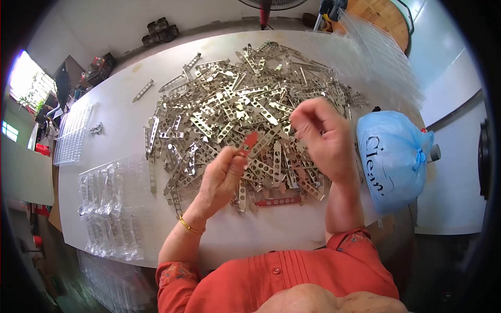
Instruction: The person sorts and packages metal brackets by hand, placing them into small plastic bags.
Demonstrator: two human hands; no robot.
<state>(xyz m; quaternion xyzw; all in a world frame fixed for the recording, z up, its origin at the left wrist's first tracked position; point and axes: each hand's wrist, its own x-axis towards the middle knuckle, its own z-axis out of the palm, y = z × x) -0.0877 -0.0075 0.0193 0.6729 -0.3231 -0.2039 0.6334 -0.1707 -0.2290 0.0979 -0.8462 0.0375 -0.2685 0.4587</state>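
My left hand pinches a perforated metal bracket between thumb and fingers; its face looks red, much like my shirt. To the right, my right hand is raised over the pile, fingers curved and thumb apart, with nothing visible in it. Beneath both hands spreads a large heap of shiny perforated metal brackets, lying in all directions. One reddish-looking bracket lies flat at the heap's near edge.
On the white table, a clear plastic tray with wrapped brackets stands left, another clear tray behind it. A blue bag marked "Clean" sits right. Clear plastic sheets lie at the back right; a fan stands beyond.
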